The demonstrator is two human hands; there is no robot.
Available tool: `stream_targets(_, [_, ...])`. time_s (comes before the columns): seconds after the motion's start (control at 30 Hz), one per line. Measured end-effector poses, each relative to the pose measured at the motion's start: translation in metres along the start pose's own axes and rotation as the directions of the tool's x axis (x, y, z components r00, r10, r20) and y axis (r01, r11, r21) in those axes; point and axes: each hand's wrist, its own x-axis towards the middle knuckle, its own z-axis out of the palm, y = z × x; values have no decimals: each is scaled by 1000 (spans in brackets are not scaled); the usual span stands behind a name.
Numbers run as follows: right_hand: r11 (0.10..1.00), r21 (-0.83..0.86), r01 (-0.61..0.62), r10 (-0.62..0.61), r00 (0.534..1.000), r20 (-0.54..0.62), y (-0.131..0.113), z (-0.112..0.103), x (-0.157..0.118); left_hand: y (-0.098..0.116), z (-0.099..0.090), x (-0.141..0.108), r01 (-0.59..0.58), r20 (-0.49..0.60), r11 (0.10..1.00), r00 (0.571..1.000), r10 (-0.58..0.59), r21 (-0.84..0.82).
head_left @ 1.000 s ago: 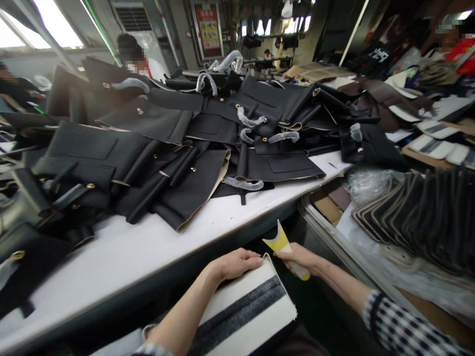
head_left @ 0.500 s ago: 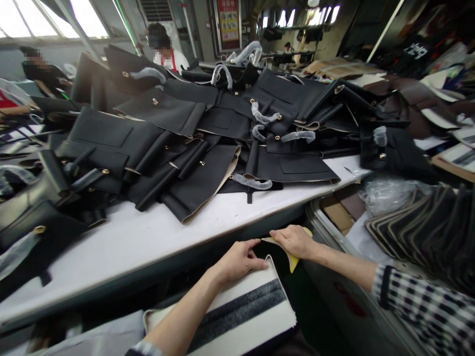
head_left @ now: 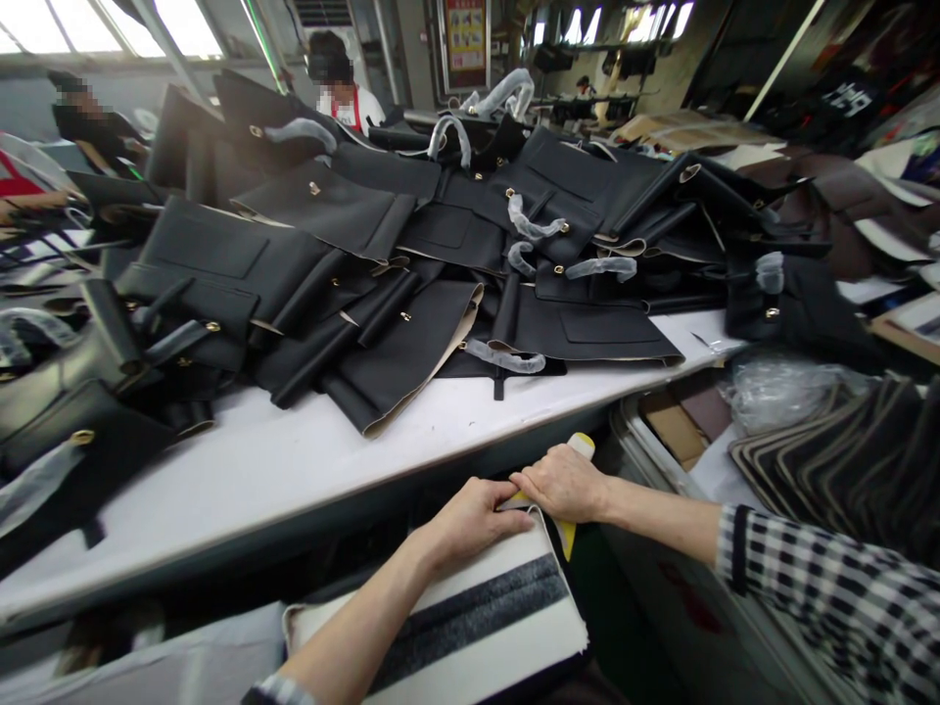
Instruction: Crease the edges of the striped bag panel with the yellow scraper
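My left hand (head_left: 477, 521) grips the far edge of a cream panel (head_left: 506, 641) with a dark grey fuzzy stripe, its thumb on top and its other fingers partly hidden over the edge. Closed in my right hand (head_left: 562, 485) is a thin curved yellow-and-white piece (head_left: 581, 446); its upper end and a lower corner stick out. My right fingertips meet the left index finger at the panel's far corner. What lies under the panel is mostly hidden.
Black bag pieces (head_left: 441, 235) with plastic-wrapped handles are heaped on the white table (head_left: 294, 470). To the right, a grey bin (head_left: 624, 421) stands beside a row of dark panels (head_left: 829, 470) and crumpled clear plastic (head_left: 785, 387). People (head_left: 345, 98) sit beyond the heap.
My right hand has moved left and slightly down with the yellow-and-white piece, closer to my left hand and the panel's corner. The left hand has stayed on the panel.
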Motion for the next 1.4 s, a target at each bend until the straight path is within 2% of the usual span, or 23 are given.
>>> stream_targets(0.27, [999,-47,3,-2,1000,16,-3,0,0,-7,0,0,-47,14,998,999,46,33])
stream_targets(0.47, [997,-54,-58,59,998,14,-4,0,-3,-5,-1,-1,-68,17,996,998,67,51])
stream_targets(0.77, [996,-49,-78,80,996,32,-7,3,-3,-8,0,0,-90,6,993,996,90,79])
stream_targets(1.03, [993,-42,-114,117,991,70,-13,-6,-1,-8,1,2,-119,14,978,993,119,173])
stream_targets(1.4, [981,-51,-186,192,971,143,-18,0,-6,-1,1,2,-153,46,940,988,145,305])
